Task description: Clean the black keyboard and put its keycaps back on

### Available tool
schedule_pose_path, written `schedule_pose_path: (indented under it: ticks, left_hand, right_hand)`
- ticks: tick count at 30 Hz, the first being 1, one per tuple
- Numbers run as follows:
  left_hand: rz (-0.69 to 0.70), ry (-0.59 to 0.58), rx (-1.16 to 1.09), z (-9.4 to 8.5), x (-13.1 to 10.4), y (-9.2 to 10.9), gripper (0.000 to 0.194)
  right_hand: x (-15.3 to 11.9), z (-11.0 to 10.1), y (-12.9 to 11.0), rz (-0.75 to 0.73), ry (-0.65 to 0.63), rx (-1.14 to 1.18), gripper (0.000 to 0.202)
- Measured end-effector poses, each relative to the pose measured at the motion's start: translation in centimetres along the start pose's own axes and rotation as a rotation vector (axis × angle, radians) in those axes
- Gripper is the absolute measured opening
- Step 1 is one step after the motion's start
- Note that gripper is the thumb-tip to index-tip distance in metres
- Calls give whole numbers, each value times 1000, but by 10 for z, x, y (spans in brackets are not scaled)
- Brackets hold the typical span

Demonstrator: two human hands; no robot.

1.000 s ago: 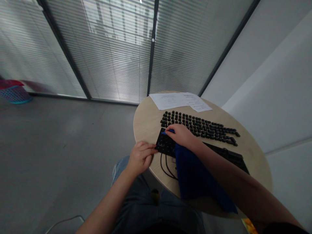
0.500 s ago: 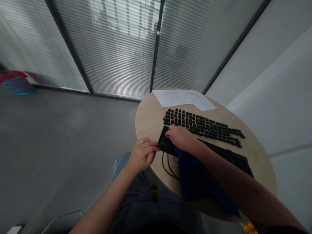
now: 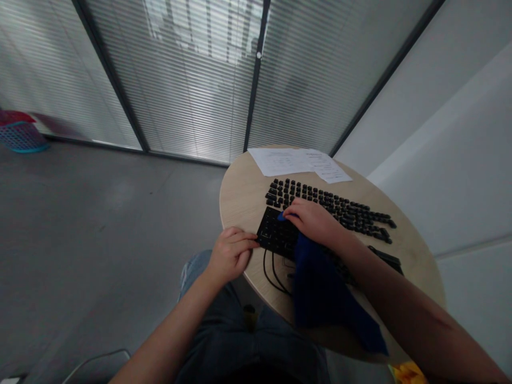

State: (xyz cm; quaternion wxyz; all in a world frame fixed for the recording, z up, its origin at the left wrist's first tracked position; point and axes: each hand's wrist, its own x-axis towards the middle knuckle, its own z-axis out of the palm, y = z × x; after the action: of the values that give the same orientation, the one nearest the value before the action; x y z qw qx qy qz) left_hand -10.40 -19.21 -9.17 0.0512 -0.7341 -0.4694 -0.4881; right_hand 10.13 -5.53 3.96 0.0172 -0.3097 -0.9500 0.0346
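A black keyboard base (image 3: 276, 234) with its keycaps off lies near the front left of the round table (image 3: 240, 197). My left hand (image 3: 234, 249) pinches its left end between thumb and fingers. My right hand (image 3: 314, 220) is closed on a blue cloth (image 3: 320, 293), a bunched tip of which touches the upper part of the base. The rest of the cloth hangs down over the base and past the table's front edge. Beyond the base, loose black keycaps (image 3: 328, 201) lie in rows. My right forearm hides part of the base.
Printed sheets (image 3: 296, 161) lie at the table's far side. A black cable (image 3: 267, 272) loops at the front edge. On the floor at far left is a blue and red basket (image 3: 22, 137). Glass panels with blinds (image 3: 192, 96) stand behind the table.
My right hand has slid to the right along the keyboard base with the cloth, uncovering more of the left end. My left hand keeps its hold there.
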Motion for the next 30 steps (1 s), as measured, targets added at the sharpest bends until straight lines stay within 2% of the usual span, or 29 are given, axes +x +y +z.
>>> schedule_pose_path:
  ticks: [3, 6, 12, 19, 24, 30]
  left_hand:
    - [10, 12, 0, 1, -1, -1, 30]
    - [9, 9, 8, 1, -2, -2, 29]
    - [1, -8, -4, 1, -3, -3, 30]
    - [3, -13, 11, 1, -3, -3, 29]
    - [0, -6, 8, 1, -3, -3, 30]
    - [22, 2, 17, 0, -2, -3, 30]
  right_hand:
    - [-1, 12, 2, 6, -49, 8, 21]
    - [1, 23, 2, 34, -39, 17, 21]
    - [16, 32, 8, 115, 146, 103, 23]
    - [30, 40, 1, 67, -6, 33, 28]
    - [29, 38, 0, 115, -8, -52, 29]
    - [29, 39, -8, 157, 10, -30, 32]
